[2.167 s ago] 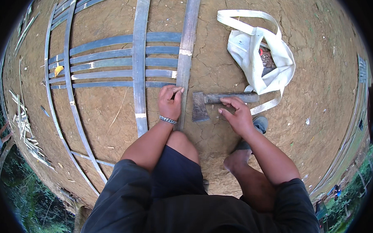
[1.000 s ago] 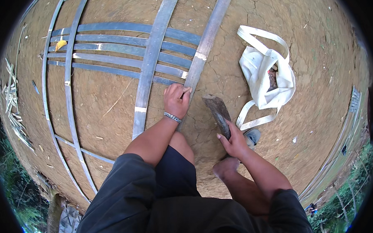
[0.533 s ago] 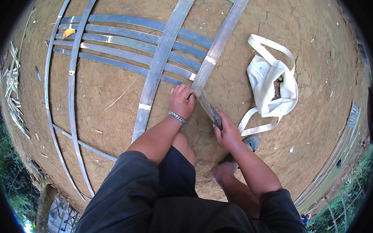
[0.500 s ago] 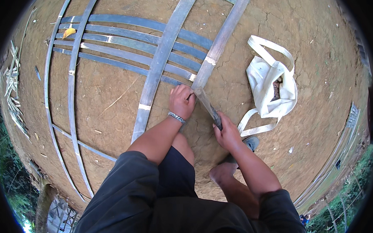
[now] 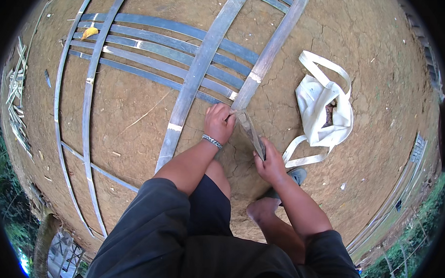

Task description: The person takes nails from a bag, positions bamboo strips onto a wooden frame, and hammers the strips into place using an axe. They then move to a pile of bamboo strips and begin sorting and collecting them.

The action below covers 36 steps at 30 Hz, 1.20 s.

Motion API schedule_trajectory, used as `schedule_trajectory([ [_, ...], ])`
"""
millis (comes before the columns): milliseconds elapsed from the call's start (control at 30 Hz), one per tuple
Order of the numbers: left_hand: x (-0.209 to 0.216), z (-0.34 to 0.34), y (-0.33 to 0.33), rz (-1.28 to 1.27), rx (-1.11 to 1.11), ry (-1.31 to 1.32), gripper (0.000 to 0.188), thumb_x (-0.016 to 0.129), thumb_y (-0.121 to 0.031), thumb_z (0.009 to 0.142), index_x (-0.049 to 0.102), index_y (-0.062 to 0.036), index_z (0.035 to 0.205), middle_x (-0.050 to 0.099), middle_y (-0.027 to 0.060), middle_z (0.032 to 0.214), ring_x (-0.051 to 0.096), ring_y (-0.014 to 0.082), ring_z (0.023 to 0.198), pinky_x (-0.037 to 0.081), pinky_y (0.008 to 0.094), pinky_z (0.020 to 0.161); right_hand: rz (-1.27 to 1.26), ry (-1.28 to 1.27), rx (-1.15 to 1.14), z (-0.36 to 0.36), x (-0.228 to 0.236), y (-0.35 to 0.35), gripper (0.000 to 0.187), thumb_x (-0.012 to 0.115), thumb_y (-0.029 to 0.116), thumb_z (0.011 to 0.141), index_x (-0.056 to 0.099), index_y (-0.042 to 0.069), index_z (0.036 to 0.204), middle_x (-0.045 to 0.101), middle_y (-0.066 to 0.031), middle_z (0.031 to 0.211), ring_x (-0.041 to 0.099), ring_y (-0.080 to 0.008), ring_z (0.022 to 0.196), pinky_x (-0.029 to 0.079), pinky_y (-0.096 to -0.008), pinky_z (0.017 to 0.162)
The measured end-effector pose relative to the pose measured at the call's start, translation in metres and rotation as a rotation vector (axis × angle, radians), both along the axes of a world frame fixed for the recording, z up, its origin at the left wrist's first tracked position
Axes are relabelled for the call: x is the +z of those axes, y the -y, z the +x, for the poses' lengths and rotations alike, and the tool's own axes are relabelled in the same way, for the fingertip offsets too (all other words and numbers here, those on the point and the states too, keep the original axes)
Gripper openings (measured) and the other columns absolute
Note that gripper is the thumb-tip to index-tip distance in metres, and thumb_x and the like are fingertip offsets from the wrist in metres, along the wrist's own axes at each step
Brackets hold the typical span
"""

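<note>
My right hand [image 5: 270, 162] is wrapped round the dark handle of a machete [image 5: 250, 131]. Its broad, worn blade points up and left, its far end close to the fingertips of my left hand [image 5: 219, 123]. Those fingers are closed at the near end of a wide bamboo slat [image 5: 254, 77]; what they pinch is hidden. Beside that slat runs another wide bamboo slat [image 5: 193, 81]. Several thin bamboo strips [image 5: 145, 46] cross beneath both, forming a grid on the ground. A chain bracelet [image 5: 212, 141] circles my left wrist.
A white cloth bag [image 5: 324, 111] with long straps and brown contents sits to the right on cracked earth. Two long narrow strips [image 5: 87, 114] lie left, with a yellow leaf [image 5: 89, 33] by the grid. Split offcuts [image 5: 16, 102] are piled at far left.
The machete has turned a little in my right hand, showing more of its flat side. My left hand stays at the slat's end. The whole view has shifted slightly.
</note>
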<state>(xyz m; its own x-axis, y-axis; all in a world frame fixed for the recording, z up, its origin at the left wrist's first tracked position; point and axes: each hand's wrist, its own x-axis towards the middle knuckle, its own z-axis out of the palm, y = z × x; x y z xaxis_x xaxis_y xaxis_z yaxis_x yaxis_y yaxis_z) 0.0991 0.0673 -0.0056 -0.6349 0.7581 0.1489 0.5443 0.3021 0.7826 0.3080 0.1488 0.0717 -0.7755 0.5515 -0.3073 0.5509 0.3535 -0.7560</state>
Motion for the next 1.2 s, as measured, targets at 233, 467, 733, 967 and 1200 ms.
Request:
schedule_trajectory([
  [233,0.005,-0.004,0.009,-0.060,-0.011,0.074,0.013,0.075,-0.006,0.078,0.070,-0.0051,0.090,0.067,0.0097,0.092,0.064,0.0309,0.091,0.047,0.0428,0.081,-0.096,0.110,-0.063,-0.007,0.021,-0.009,0.048,0.067,0.013,0.091,0.053,-0.001,0.134,0.065,-0.0291,0.116,0.065,-0.0459,0.107,0.053,-0.0461,0.089],
  [467,0.032,-0.066,0.036,-0.408,0.286,-0.269,0.050,0.057,-0.026,0.097,0.051,-0.0071,0.143,0.048,0.0160,0.150,0.043,0.0339,0.139,0.025,0.0570,0.116,-0.031,-0.027,-0.023,0.001,0.028,-0.010,0.049,0.067,0.012,0.091,0.052,0.000,0.136,0.066,-0.0281,0.115,0.066,-0.0458,0.103,0.054,-0.0460,0.086],
  [733,0.019,-0.086,0.032,-0.779,0.185,-0.336,0.066,0.037,-0.041,0.106,0.025,-0.0038,0.160,0.020,0.0166,0.168,0.015,0.0332,0.157,0.010,0.0578,0.125,-0.023,0.114,-0.033,-0.003,0.011,-0.007,0.036,0.064,0.010,0.093,0.060,-0.001,0.126,0.067,-0.0235,0.110,0.067,-0.0449,0.095,0.054,-0.0473,0.084],
  [967,0.022,-0.090,0.031,-0.751,0.194,-0.323,0.065,0.040,-0.039,0.105,0.028,-0.0028,0.159,0.023,0.0172,0.167,0.018,0.0340,0.156,0.013,0.0579,0.125,0.179,-0.092,0.204,0.004,0.004,-0.008,0.051,0.066,0.011,0.090,0.050,-0.003,0.136,0.065,-0.0307,0.114,0.066,-0.0484,0.100,0.054,-0.0493,0.085],
  [1200,0.019,-0.091,0.034,-0.727,0.204,-0.322,0.065,0.041,-0.038,0.105,0.029,-0.0023,0.158,0.023,0.0180,0.167,0.019,0.0348,0.156,0.014,0.0581,0.124,0.037,0.064,0.071,0.001,0.008,-0.002,0.051,0.067,0.011,0.090,0.051,-0.003,0.136,0.065,-0.0315,0.112,0.067,-0.0497,0.098,0.055,-0.0488,0.083],
])
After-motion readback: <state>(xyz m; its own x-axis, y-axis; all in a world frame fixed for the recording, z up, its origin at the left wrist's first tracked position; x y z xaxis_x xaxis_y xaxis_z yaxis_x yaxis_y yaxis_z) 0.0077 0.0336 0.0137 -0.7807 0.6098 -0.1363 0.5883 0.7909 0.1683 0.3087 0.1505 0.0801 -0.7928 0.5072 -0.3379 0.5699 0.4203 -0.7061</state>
